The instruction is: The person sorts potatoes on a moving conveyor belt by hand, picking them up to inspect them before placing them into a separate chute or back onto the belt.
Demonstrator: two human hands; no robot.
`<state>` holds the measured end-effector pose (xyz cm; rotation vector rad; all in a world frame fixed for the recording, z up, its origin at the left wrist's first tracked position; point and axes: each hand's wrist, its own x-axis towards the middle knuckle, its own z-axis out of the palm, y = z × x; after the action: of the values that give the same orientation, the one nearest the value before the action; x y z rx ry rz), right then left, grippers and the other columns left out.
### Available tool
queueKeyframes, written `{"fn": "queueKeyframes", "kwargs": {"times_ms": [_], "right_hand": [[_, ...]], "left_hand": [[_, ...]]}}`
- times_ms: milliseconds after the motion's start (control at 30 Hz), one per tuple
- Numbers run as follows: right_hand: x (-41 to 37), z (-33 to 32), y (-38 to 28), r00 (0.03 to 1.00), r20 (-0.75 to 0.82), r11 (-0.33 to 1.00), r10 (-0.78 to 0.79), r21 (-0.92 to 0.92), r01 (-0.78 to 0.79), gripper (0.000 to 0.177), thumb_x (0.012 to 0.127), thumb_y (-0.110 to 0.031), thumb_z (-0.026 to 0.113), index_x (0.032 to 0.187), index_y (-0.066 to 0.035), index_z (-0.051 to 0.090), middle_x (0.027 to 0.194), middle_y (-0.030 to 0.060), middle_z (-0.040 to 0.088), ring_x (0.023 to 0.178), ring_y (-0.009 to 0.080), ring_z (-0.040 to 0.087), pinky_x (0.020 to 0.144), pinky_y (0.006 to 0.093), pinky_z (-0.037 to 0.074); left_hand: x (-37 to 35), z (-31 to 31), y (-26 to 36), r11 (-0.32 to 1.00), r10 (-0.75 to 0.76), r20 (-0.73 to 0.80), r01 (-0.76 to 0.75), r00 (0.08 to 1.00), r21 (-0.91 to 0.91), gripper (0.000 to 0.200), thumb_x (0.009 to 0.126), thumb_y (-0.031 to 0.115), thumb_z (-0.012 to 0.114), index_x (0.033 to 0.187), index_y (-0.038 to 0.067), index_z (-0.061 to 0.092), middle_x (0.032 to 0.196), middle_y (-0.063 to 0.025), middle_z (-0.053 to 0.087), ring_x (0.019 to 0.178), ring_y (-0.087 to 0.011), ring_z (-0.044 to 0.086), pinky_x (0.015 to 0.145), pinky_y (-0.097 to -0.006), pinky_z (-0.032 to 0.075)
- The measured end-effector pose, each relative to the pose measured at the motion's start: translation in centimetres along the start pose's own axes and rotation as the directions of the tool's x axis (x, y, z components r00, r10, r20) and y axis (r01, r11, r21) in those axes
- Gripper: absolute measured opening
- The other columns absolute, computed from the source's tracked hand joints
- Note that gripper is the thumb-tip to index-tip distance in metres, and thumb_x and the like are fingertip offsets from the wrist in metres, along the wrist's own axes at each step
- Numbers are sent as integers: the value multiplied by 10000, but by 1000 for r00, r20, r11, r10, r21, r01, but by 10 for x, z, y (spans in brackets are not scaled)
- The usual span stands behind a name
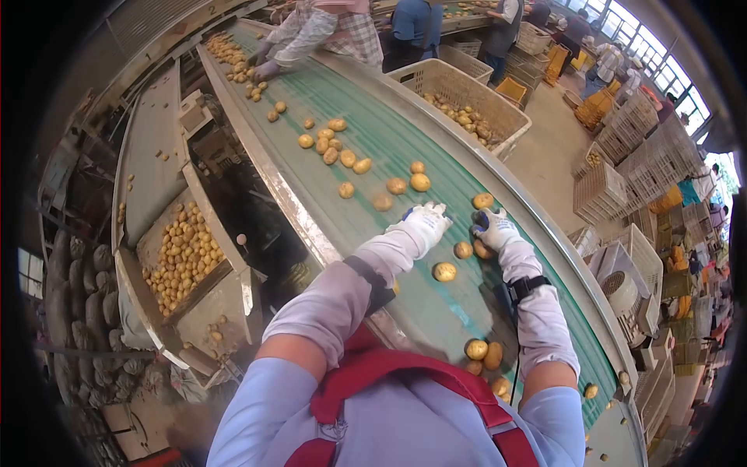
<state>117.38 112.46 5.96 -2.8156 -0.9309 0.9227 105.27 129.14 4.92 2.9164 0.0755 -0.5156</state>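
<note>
Potatoes lie scattered on a green conveyor belt running under my arms. My left hand, in a white glove with blue grip, reaches over the belt with its fingers apart; a blurred potato lies to its left. My right hand, gloved the same way, has its fingers apart too, and no potato is seen in it. Just beyond its fingers sits a yellow potato. Another potato, partly hidden, lies close under the right hand. Nearer me is a single potato.
Across the belt stands a large crate of potatoes. To the left, a chute holds many potatoes beside a second conveyor. A co-worker's gloved hands are among potatoes farther up the belt. Stacked crates and other people occupy the right.
</note>
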Motion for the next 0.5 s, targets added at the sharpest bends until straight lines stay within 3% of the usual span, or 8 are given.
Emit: {"fn": "queueKeyframes", "kwargs": {"times_ms": [33, 100, 167, 233, 333, 367, 433, 500], "right_hand": [[-2, 0, 0, 1000, 7, 1000, -7, 7, 7, 583, 824, -352, 682, 1352, -186, 495, 1340, 255, 462, 1157, 399, 564, 968, 440, 478], [-9, 5, 3, 1000, 14, 1000, 9, 27, -9, 617, 790, -310, 733, 1341, -173, 494, 1387, 274, 427, 1204, 405, 531, 1001, 430, 463], [-24, 6, 11, 1000, 4, 1000, 4, 9, -4, 573, 810, -308, 683, 1340, -191, 500, 1362, 251, 432, 1148, 400, 571, 960, 439, 488], [-35, 10, 16, 998, -52, 999, 28, 41, -26, 572, 788, -279, 705, 1317, -178, 511, 1352, 248, 437, 1135, 404, 578, 952, 446, 495], [-45, 20, 31, 996, -82, 999, 37, 43, -34, 571, 769, -250, 732, 1295, -183, 521, 1362, 251, 433, 1126, 411, 582, 941, 450, 503], [-50, 19, 34, 994, -85, 997, 71, 49, -67, 577, 765, -247, 739, 1296, -186, 520, 1370, 251, 428, 1128, 411, 582, 939, 450, 505], [-60, 17, 39, 991, -98, 995, 89, 56, -84, 596, 743, -236, 756, 1290, -171, 528, 1370, 267, 433, 1143, 419, 568, 959, 443, 492], [-71, 20, 45, 988, -102, 991, 117, 77, -109, 615, 720, -226, 772, 1283, -156, 536, 1370, 282, 438, 1158, 427, 553, 979, 437, 479]], "left_hand": [[3, -2, -1, 999, 42, 86, -39, 995, -28, 311, 929, 147, 508, 1200, 195, 652, 1338, -112, 540, 1236, -304, 519, 1021, -401, 446], [3, -5, -11, 988, 107, 9, -105, 994, -116, 256, 891, 127, 549, 1094, 177, 697, 1233, -100, 585, 1146, -286, 563, 991, -392, 463], [15, -30, -19, 916, 29, -145, -84, 989, -393, 260, 848, 111, 603, 1077, 178, 704, 1220, -101, 595, 1130, -288, 567, 990, -383, 463], [19, -57, -20, 930, -112, -295, -5, 949, -368, 324, 822, 89, 634, 1127, 186, 684, 1249, -103, 578, 1127, -290, 571, 982, -403, 467], [58, -69, -32, 997, -47, 46, 44, 998, 61, 388, 923, 158, 571, 1306, 223, 577, 1376, -97, 500, 1261, -313, 507, 1021, -410, 462], [63, -64, -31, 997, -60, 37, 58, 998, 57, 388, 923, 158, 571, 1306, 223, 577, 1376, -97, 500, 1261, -313, 507, 1021, -410, 462], [66, -57, -26, 987, -71, 351, 117, 934, -112, 401, 954, 200, 546, 1354, 223, 534, 1442, -104, 431, 1326, -322, 453, 1050, -441, 443], [45, -84, -7, 953, -177, 446, 265, 877, -144, 392, 967, 223, 530, 1359, 237, 526, 1463, -113, 402, 1337, -338, 444, 1053, -459, 441]]}}
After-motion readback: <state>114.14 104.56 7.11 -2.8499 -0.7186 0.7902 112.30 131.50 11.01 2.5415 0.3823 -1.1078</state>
